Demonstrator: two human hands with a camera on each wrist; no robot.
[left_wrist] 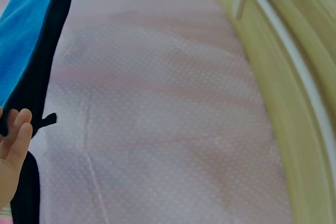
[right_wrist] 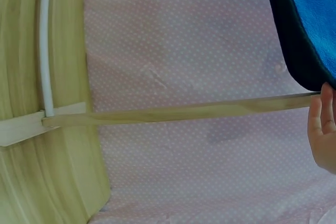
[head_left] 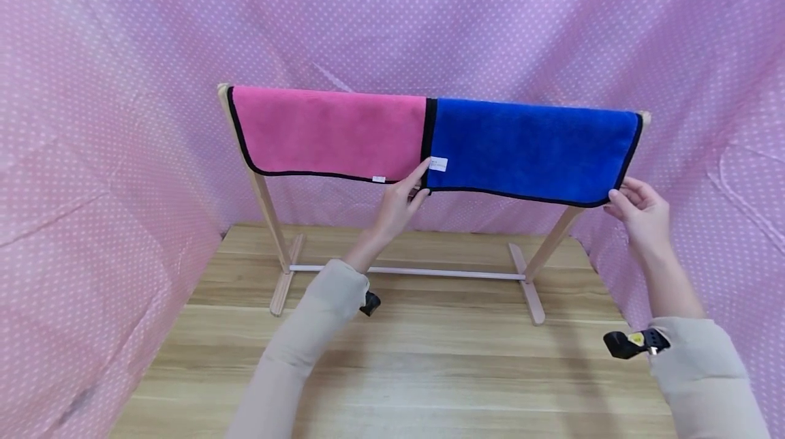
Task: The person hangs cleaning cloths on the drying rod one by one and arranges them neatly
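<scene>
A blue towel (head_left: 533, 149) with black edging and a white label hangs over the top of a wooden rack, on its right half. Beside it on the left hangs a pink towel (head_left: 331, 132), also black-edged, with a small white tag at its bottom edge. My left hand (head_left: 398, 204) pinches the blue towel's lower left corner, where the two towels meet. At the lower right corner, my right hand (head_left: 644, 214) holds the blue towel between thumb and fingers. Both wrist views catch only part of each hand, at the towel's dark border.
The rack's wooden posts (head_left: 555, 241) stand on flat feet (head_left: 285, 289), joined low down by a white rod (head_left: 448, 274). Beneath is a wood-grain table (head_left: 429, 371). Pink dotted curtains (head_left: 392, 16) surround it at the back and sides.
</scene>
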